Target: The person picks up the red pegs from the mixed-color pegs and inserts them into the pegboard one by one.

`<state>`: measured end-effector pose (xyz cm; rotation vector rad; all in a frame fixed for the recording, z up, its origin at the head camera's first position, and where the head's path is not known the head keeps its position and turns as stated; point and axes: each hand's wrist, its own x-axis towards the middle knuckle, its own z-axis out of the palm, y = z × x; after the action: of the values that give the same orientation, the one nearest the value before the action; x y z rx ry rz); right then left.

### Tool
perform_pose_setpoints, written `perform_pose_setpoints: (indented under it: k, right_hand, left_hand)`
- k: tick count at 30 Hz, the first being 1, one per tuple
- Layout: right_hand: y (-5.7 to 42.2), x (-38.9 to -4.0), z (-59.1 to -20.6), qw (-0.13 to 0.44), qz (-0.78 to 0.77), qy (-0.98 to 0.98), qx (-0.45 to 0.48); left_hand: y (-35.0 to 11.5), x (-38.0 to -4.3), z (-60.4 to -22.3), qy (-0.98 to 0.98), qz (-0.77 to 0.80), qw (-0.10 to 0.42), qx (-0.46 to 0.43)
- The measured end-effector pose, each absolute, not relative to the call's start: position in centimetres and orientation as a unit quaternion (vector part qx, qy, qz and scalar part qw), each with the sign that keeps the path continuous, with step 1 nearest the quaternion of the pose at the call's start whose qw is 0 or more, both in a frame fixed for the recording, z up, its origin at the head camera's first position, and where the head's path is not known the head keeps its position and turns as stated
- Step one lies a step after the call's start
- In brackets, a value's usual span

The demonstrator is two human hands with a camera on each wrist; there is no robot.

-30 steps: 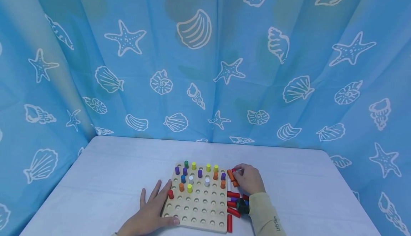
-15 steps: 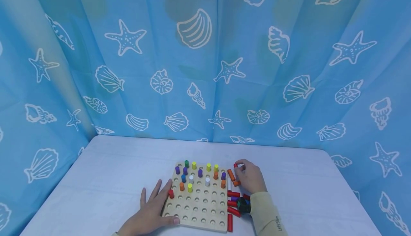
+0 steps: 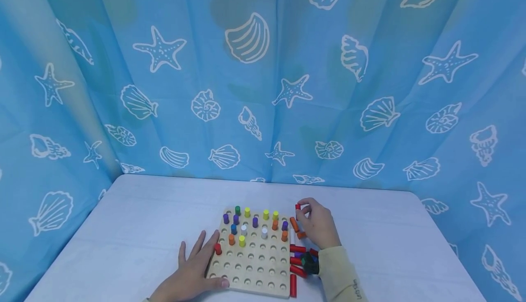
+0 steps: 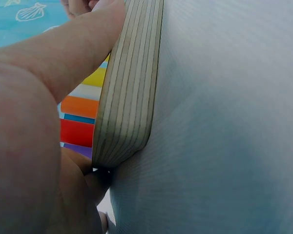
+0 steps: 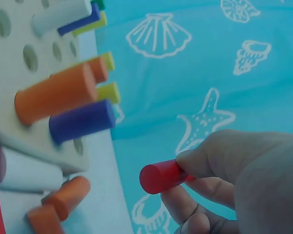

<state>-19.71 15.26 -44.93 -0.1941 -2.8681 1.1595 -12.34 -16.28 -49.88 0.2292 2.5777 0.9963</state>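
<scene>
A pale wooden pegboard point(image 3: 256, 263) lies on the white table, with coloured pegs standing mostly in its far rows. My left hand point(image 3: 191, 267) rests at its left side, fingers spread and nearly straight, thumb by the front left corner. The left wrist view shows the striped side of the board point(image 4: 129, 87) close to that hand. Beyond the board's far right corner, my right hand point(image 3: 321, 229) pinches a red peg point(image 5: 161, 176) between thumb and fingers. In the head view the red peg point(image 3: 297, 207) is upright; its lower part is partly hidden by the thumb.
Loose pegs lie along the board's right side: orange pegs point(image 3: 294, 224), a white peg point(image 3: 292, 236) and several red pegs point(image 3: 293, 286). A dark device point(image 3: 310, 263) sits at the right wrist, over some of them. A blue shell-patterned curtain point(image 3: 255, 87) hangs behind the table.
My right hand has moved away from the loose pegs towards the far side, and the red peg in its pinch has come upright. The left hand and board have stayed put.
</scene>
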Motion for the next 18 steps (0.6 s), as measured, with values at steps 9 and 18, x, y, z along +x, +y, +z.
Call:
perform_pose_setpoints:
  k: [9, 18]
  right_hand:
    - [14.0, -19.1, -44.2, 0.034, 0.38, -0.924, -0.035]
    - [12.6, -18.2, -43.4, 0.062, 0.375, -0.925, 0.022]
  left_hand:
    - [-16.4, -12.3, -49.8, 0.911, 0.359, 0.177, 0.097]
    - [-16.3, -12.4, -49.9, 0.913, 0.356, 0.182, 0.082]
